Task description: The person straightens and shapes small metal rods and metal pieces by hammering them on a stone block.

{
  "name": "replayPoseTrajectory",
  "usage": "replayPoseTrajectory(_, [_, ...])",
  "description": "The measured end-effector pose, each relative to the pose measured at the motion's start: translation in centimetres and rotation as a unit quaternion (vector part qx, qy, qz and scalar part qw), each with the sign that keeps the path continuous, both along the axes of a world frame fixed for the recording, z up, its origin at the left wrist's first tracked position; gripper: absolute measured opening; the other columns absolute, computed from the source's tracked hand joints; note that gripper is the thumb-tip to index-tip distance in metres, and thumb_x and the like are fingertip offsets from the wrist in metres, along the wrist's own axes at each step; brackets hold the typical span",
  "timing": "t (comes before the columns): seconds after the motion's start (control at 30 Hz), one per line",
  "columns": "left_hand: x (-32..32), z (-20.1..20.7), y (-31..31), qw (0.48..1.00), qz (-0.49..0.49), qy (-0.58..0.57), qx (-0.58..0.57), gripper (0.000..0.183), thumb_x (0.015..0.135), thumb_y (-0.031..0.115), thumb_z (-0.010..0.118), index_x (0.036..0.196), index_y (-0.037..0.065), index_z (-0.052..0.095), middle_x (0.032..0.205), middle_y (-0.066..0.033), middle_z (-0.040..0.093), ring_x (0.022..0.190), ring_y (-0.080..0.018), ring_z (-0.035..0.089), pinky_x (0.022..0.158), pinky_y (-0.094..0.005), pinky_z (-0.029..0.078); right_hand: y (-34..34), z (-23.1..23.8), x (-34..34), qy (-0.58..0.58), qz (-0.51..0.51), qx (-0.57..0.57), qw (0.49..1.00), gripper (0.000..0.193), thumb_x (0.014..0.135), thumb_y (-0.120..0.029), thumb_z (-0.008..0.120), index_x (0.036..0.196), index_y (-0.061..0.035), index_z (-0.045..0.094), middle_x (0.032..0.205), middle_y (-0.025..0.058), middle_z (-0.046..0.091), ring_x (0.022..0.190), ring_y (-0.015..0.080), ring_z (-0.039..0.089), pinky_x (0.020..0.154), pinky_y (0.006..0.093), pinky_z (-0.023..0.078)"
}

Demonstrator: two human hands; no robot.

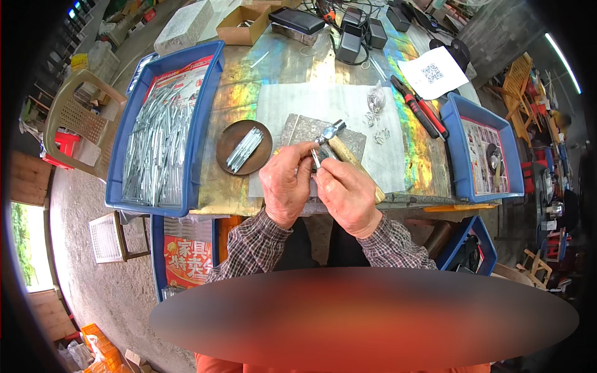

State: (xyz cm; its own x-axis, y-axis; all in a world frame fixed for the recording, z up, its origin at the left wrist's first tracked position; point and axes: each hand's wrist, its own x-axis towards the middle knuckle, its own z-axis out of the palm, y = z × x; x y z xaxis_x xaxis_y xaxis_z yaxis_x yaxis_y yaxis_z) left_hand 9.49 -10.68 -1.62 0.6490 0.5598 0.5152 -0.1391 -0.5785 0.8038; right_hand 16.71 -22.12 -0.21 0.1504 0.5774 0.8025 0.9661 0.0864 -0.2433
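Observation:
My left hand (pixel 287 180) and my right hand (pixel 349 194) meet in front of me, fingers pinched on a slim silvery metal piece (pixel 315 158). Most of that piece is hidden by the fingers. Just beyond them lies a hammer (pixel 354 156), its wooden handle slanting down to the right and its metal head on a grey stone slab (pixel 295 129). Left of my left hand stands a round brown dish (pixel 226 138) with a bundle of thin metal rods (pixel 246 150). Small metal bits (pixel 380 135) lie on the white sheet (pixel 273 99), beside a small clear plastic bag (pixel 375 99).
A blue tray (pixel 207 99) full of metal rods stands at the left; another blue tray (pixel 516 168) is at the right. Red-handled pliers (pixel 415 107) lie near a white card (pixel 432 69). Black adapters with cables (pixel 351 43) and a cardboard box (pixel 239 31) sit at the back.

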Motion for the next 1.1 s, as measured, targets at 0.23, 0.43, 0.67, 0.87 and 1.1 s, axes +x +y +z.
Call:
replayPoseTrajectory(0.23, [0.1, -0.3, 0.0, 1.000, 0.006, -0.019, -0.021, 0.021, 0.077, -0.009, 0.061, 0.096, 0.000, 0.064, 0.084, -0.0101, 0.068, 0.077, -0.0175, 0.067, 0.070, -0.0268, 0.052, 0.4, -1.5, -0.4, 0.015, -0.007, 0.048, 0.999, 0.021, 0.072, 0.006, 0.064, 0.092, 0.0078, 0.058, 0.093, 0.0182, 0.059, 0.077, 0.0306, 0.064, 0.060, 0.0337, 0.053])
replayPoseTrajectory(0.43, [-0.1, -0.2, -0.1, 1.000, 0.011, -0.015, -0.007, 0.016, 0.078, -0.006, 0.063, 0.093, -0.001, 0.065, 0.083, -0.0105, 0.068, 0.076, -0.0172, 0.066, 0.069, -0.0269, 0.051, -1.6, 0.2, -0.8, 0.040, -0.070, -0.026, 0.996, 0.032, 0.066, 0.004, 0.066, 0.097, 0.0038, 0.060, 0.097, 0.0155, 0.060, 0.085, 0.0311, 0.063, 0.069, 0.0357, 0.053])
replayPoseTrajectory(0.67, [0.0, -0.3, -0.4, 0.999, 0.031, -0.032, 0.023, 0.014, 0.077, -0.004, 0.065, 0.090, 0.001, 0.065, 0.078, -0.0112, 0.065, 0.068, -0.0209, 0.063, 0.062, -0.0296, 0.048, -5.5, -0.2, 0.3, 0.101, -0.252, -0.265, 0.925, 0.034, 0.073, 0.000, 0.063, 0.106, 0.0002, 0.056, 0.092, 0.0134, 0.055, 0.072, 0.0290, 0.057, 0.061, 0.0392, 0.047])
replayPoseTrajectory(0.87, [0.1, 0.0, -0.5, 0.999, 0.039, -0.014, 0.018, 0.014, 0.077, -0.003, 0.065, 0.091, -0.002, 0.066, 0.078, -0.0124, 0.065, 0.070, -0.0196, 0.064, 0.064, -0.0278, 0.049, -6.2, 1.3, 0.1, 0.170, -0.190, -0.078, 0.964, 0.026, 0.080, -0.001, 0.061, 0.105, 0.0024, 0.056, 0.075, 0.0132, 0.055, 0.061, 0.0288, 0.055, 0.056, 0.0363, 0.045])
replayPoseTrajectory(1.1, [0.3, -0.5, -0.5, 0.997, 0.047, -0.045, 0.027, 0.013, 0.077, -0.004, 0.065, 0.090, -0.002, 0.065, 0.076, -0.0125, 0.064, 0.068, -0.0199, 0.062, 0.062, -0.0279, 0.047, -7.6, 4.3, -0.8, 0.190, -0.114, -0.123, 0.967, 0.022, 0.083, -0.007, 0.064, 0.102, 0.0028, 0.058, 0.075, 0.0122, 0.060, 0.060, 0.0221, 0.060, 0.055, 0.0296, 0.047])
